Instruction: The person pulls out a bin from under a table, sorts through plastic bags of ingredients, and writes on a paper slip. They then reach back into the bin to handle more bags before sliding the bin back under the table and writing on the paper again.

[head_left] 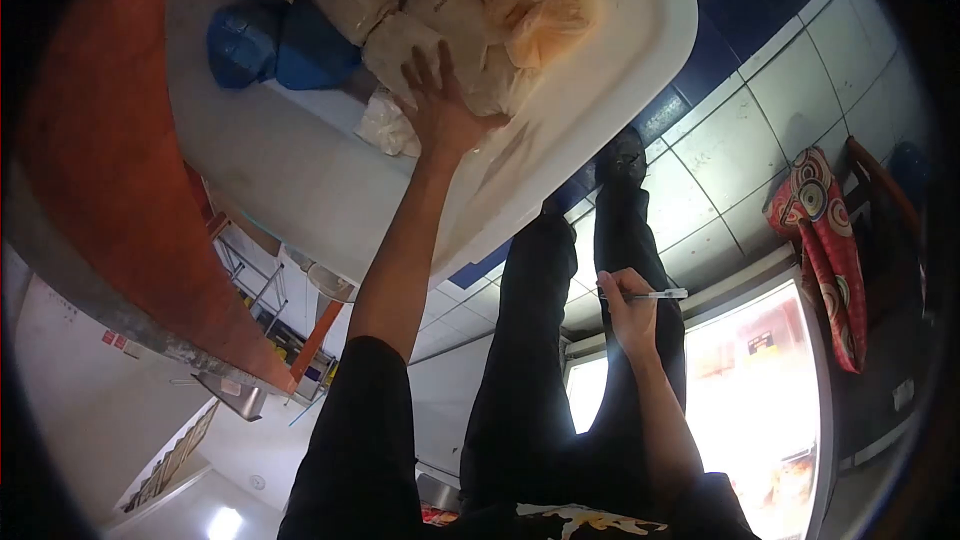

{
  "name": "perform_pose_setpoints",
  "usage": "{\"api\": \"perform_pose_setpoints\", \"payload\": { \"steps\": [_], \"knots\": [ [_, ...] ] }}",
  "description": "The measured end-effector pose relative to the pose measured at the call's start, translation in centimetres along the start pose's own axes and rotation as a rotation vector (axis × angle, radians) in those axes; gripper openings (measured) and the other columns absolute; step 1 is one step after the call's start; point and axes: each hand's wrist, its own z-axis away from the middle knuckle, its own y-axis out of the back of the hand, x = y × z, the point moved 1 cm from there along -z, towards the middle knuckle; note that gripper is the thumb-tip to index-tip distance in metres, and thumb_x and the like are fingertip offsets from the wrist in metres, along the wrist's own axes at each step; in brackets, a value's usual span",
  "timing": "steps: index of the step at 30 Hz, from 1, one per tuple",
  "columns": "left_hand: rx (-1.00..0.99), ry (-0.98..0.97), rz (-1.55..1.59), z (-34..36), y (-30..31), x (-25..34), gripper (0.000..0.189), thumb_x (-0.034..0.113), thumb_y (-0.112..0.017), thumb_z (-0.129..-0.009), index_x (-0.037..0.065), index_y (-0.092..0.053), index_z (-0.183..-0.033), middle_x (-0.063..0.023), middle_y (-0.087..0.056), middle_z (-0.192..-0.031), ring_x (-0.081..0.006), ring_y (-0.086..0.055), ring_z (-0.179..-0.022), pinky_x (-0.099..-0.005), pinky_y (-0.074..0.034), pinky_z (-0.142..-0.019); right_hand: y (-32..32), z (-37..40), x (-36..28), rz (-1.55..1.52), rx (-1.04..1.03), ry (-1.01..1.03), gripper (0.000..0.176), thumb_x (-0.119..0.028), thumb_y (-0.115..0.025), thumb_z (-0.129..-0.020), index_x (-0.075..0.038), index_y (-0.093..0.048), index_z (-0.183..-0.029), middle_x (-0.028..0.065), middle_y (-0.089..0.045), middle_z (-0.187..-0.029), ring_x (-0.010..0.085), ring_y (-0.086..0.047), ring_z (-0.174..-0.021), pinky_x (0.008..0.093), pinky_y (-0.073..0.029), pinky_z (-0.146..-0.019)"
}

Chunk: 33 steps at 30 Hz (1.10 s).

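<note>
My left hand reaches into a large white tub with its fingers spread. It rests on a clear plastic bag with pale contents, among several similar bags. Blue plastic bags lie to the left of it, and an orange-tinted bag sits up against the tub's right side. A small whitish bag lies just below the hand. Over my right leg, my right hand is closed around a pen, its clear end pointing right.
An orange-red surface curves along the left of the tub. Pale floor tiles with a dark blue band lie to the right. A brightly lit display case stands behind my right arm, and a red patterned cloth hangs at the far right.
</note>
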Motion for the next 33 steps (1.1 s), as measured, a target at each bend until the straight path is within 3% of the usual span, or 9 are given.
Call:
{"api": "perform_pose_setpoints", "payload": {
  "steps": [8,10,12,15,18,24,26,30,33],
  "knots": [
    [0.031,-0.402,0.218,-5.0,-1.5,-5.4,0.125,0.055,-0.095,-0.064,0.028,-0.029,-0.167,-0.0259,-0.02,-0.172,-0.0558,-0.016,-0.156,-0.076,-0.022,-0.12,0.6,-0.8,0.2,-0.014,-0.004,0.026,0.025,-0.019,-0.073,-0.102,-0.002,-0.071,-0.084,-0.0001,-0.058,-0.073,0.0054,-0.048,-0.059,0.0266,-0.034,-0.053],
    [0.18,-0.219,0.5,-5.2,-3.5,-9.9,0.128,0.058,-0.095,-0.065,0.021,-0.026,-0.167,-0.0292,-0.023,-0.169,-0.0528,-0.021,-0.156,-0.0728,-0.024,-0.121,0.9,-1.0,0.1,-0.001,0.001,0.015,0.026,-0.02,-0.072,-0.103,-0.001,-0.072,-0.085,0.0001,-0.059,-0.075,0.005,-0.049,-0.06,0.0261,-0.035,-0.053],
    [-0.008,0.316,0.166,-2.9,-4.6,-13.3,0.138,0.066,-0.092,-0.065,0.014,-0.017,-0.168,-0.0314,-0.027,-0.166,-0.0494,-0.029,-0.153,-0.0687,-0.029,-0.121,1.3,-1.3,-0.2,-0.011,0.004,0.017,0.026,-0.021,-0.072,-0.103,-0.002,-0.071,-0.086,-0.0005,-0.059,-0.074,0.0045,-0.049,-0.059,0.025,-0.035,-0.053],
    [-0.267,0.449,-0.147,-2.3,-2.4,-11.4,0.146,0.074,-0.089,-0.062,0.011,-0.011,-0.168,-0.0311,-0.035,-0.162,-0.0469,-0.038,-0.149,-0.0662,-0.035,-0.117,2.1,-1.9,-1.0,-0.06,0.004,-0.05,0.027,-0.023,-0.071,-0.104,-0.003,-0.071,-0.086,-0.0021,-0.058,-0.071,0.0034,-0.049,-0.058,0.0231,-0.035,-0.052],
    [-0.313,0.406,-0.199,-3.9,-3.3,-13.1,0.146,0.078,-0.087,-0.059,0.015,-0.013,-0.168,-0.028,-0.042,-0.159,-0.0471,-0.041,-0.147,-0.0674,-0.041,-0.111,2.3,-2.5,-1.8,-0.094,0.017,-0.124,0.028,-0.025,-0.071,-0.105,-0.004,-0.071,-0.087,-0.0034,-0.058,-0.068,0.0023,-0.048,-0.056,0.0217,-0.035,-0.051],
    [-0.195,0.264,-0.179,-5.3,-3.1,-18.3,0.086,0.072,-0.076,-0.077,0.012,-0.059,-0.136,-0.0261,-0.072,-0.123,-0.0429,-0.072,-0.106,-0.0516,-0.056,-0.094,0.8,-2.3,-2.0,-0.171,0.05,-0.153,0.029,-0.028,-0.072,-0.105,-0.004,-0.071,-0.089,-0.0025,-0.061,-0.069,0.0016,-0.048,-0.054,0.0217,-0.035,-0.048],
    [-0.492,0.008,0.076,-5.6,-4.5,-22.3,0.075,0.069,-0.072,-0.08,0.009,-0.068,-0.125,-0.025,-0.073,-0.118,-0.0403,-0.073,-0.098,-0.053,-0.058,-0.083,0.0,-1.9,-1.9,-0.169,0.07,-0.171,0.028,-0.023,-0.072,-0.104,-0.002,-0.072,-0.087,-0.0039,-0.057,-0.068,0.0024,-0.045,-0.058,0.0232,-0.031,-0.053],
    [-0.869,0.598,0.27,-2.6,1.5,-19.3,0.061,0.057,-0.069,-0.082,0.007,-0.074,-0.116,-0.0127,-0.074,-0.104,-0.0257,-0.07,-0.084,-0.0435,-0.056,-0.07,-0.7,-1.3,-1.0,-0.137,0.101,-0.12,0.028,-0.023,-0.072,-0.104,0.0,-0.072,-0.087,-0.0026,-0.058,-0.069,0.0035,-0.045,-0.059,0.0245,-0.032,-0.053],
    [-1.079,0.472,0.303,0.9,6.4,-15.2,0.065,0.057,-0.072,-0.079,0.007,-0.074,-0.119,-0.012,-0.074,-0.106,-0.0251,-0.069,-0.083,-0.041,-0.055,-0.071,-0.9,-1.0,-0.8,-0.126,0.098,-0.092,0.028,-0.022,-0.072,-0.104,0.001,-0.073,-0.088,-0.0011,-0.059,-0.07,0.0047,-0.047,-0.061,0.0258,-0.034,-0.055]
  ]
}}
